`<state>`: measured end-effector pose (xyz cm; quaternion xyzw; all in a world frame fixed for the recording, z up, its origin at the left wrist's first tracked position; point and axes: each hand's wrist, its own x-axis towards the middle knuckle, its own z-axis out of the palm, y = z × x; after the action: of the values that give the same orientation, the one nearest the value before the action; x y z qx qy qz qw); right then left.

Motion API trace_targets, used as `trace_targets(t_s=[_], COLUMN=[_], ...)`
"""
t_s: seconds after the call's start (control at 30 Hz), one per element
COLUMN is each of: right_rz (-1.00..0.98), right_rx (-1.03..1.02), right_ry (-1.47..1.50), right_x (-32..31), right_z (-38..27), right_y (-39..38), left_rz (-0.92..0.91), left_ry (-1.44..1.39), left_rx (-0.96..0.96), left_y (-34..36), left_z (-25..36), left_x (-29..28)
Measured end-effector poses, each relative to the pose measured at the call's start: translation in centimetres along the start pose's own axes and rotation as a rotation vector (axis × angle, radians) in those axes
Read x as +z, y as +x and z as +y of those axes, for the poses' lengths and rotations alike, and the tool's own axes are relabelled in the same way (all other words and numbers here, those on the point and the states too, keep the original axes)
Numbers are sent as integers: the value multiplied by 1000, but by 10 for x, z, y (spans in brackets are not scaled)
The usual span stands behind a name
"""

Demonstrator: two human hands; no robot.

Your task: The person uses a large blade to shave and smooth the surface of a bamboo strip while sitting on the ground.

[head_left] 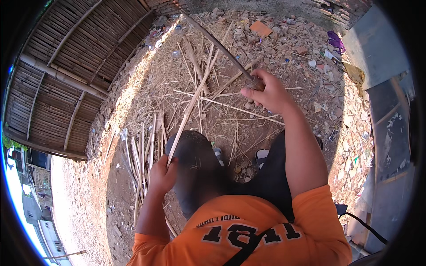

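In my left hand (163, 175), closed beside my left knee, is the lower end of a long pale bamboo strip (191, 106). The strip slants up and away to the right over the ground. My right hand (268, 94) is wrapped round the wooden handle of a machete (216, 43). Its long, narrow, dark blade points away from me and to the left, passing over the far part of the strip in this view. From here I cannot tell whether blade and strip touch.
Cut bamboo strips (144, 153) lie in a bundle by my left leg. Thicker bamboo pieces (195, 64) and shavings (166, 73) cover the ground ahead, with rubble (306, 66) to the right. A slatted bamboo panel (66, 75) stands left; grey boards (390, 128) stand right.
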<state>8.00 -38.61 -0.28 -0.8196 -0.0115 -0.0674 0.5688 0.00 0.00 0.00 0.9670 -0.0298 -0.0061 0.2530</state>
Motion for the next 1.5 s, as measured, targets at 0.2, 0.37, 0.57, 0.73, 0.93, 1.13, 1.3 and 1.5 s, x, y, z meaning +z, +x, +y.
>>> trace_targets(t_s=[0.2,0.37,0.57,0.73,0.93,1.13,1.3,1.5], right_rz=[-296,-257,-292,-591,-526,-327,-310,-258], right_rx=[218,296,430,451,388,129,170,232], right_ry=[233,155,185,71,153,-412,-242,-159], right_x=[21,41,69,77,67,65,74,65], right_z=[21,34,49,24,32,32,40,45], right_y=[14,19,12,1,10,10,11,17], left_rz=[-52,-93,-92,-99,-72,-111,-134,-56], left_ry=[25,45,34,81,112,22,62,281], left_rx=[-97,-113,-30,-47,-39,-16,-119,-183], left_y=[-30,-42,-42,-44,-35,-29,-33,-44], left_z=[-58,-83,-86,-89,-81,-83,-66,-88], left_x=[9,11,19,11,19,16,4,14])
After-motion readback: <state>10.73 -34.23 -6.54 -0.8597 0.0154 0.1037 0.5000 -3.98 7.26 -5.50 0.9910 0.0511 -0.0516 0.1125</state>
